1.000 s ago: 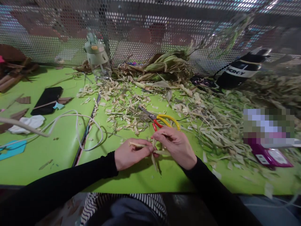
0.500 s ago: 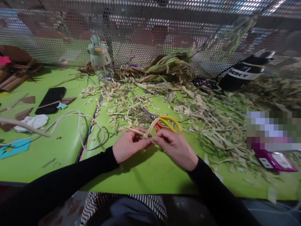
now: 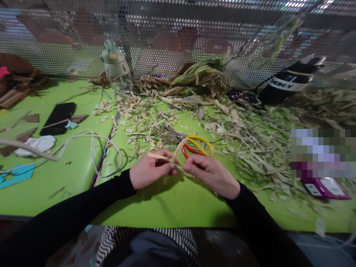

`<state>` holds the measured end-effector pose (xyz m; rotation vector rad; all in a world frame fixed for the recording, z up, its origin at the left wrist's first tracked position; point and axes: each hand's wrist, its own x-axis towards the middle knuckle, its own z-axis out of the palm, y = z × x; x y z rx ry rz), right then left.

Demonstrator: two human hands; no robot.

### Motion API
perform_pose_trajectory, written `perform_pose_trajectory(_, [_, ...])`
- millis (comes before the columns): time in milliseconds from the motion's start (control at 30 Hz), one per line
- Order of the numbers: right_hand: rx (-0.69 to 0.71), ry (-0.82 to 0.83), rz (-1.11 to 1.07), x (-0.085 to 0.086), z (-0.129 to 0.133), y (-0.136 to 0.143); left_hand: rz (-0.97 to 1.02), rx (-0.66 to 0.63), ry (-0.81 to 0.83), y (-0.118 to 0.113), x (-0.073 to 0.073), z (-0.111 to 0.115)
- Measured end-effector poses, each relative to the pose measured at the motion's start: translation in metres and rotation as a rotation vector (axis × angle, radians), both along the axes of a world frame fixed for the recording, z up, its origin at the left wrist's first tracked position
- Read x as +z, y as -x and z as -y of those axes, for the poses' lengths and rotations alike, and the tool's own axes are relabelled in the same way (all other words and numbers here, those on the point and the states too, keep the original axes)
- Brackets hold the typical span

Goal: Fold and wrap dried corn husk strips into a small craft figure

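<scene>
Pale, flat strips of dried corn husk [image 3: 178, 149] cross one another in a small knot-like join between my hands. My left hand [image 3: 152, 168] pinches the strips near that crossing, and one end sticks out over its fingers to the left. The fingers of my right hand [image 3: 210, 173] are closed on a thin strip end leading right from the join; the pinch point is partly hidden. Just beyond my right hand lies a pair of scissors [image 3: 191, 142] with one yellow and one red handle, its blades pointing up and left among the scraps.
Husk scraps [image 3: 150, 122] litter the green table [image 3: 167, 211]. A bundle of husks [image 3: 194, 76] lies against the perforated screen, with a clear bottle [image 3: 118, 70] left of it. A black bottle [image 3: 289, 83] leans at right. A white cable [image 3: 93, 139] and black phone [image 3: 58, 118] are at left.
My hands have drawn slightly apart, with the right hand shifting right and the left hand a little left. More of the thin strip shows between them. The scissors stay put.
</scene>
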<state>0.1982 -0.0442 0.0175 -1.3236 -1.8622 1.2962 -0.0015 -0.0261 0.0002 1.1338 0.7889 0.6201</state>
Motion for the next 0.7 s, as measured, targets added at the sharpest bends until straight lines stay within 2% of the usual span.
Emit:
perform_pose_trajectory(133, [-0.108,-0.059,-0.044,-0.001,-0.004,0.003,0.215,-0.014,0.223,0.000,-0.003,-0.003])
perform_pose_trajectory(267, [0.023,-0.058,-0.061,0.000,-0.006,0.007,0.342,-0.023,0.379,-0.001,-0.005,-0.002])
perform_pose_trajectory(367, [0.077,0.006,-0.102,0.000,-0.004,0.008,0.344,-0.052,0.367,-0.002,-0.005,0.000])
perform_pose_trajectory(500, [-0.019,0.050,-0.201,-0.002,-0.002,0.006,0.281,-0.037,0.262,-0.003,-0.005,0.001])
perform_pose_trajectory(600, [-0.065,-0.004,-0.132,-0.008,-0.002,0.004,0.162,0.042,0.218,-0.005,-0.004,0.000])
perform_pose_trajectory(700, [-0.164,-0.163,0.015,-0.015,-0.001,0.007,0.054,0.137,0.195,-0.006,-0.005,-0.001])
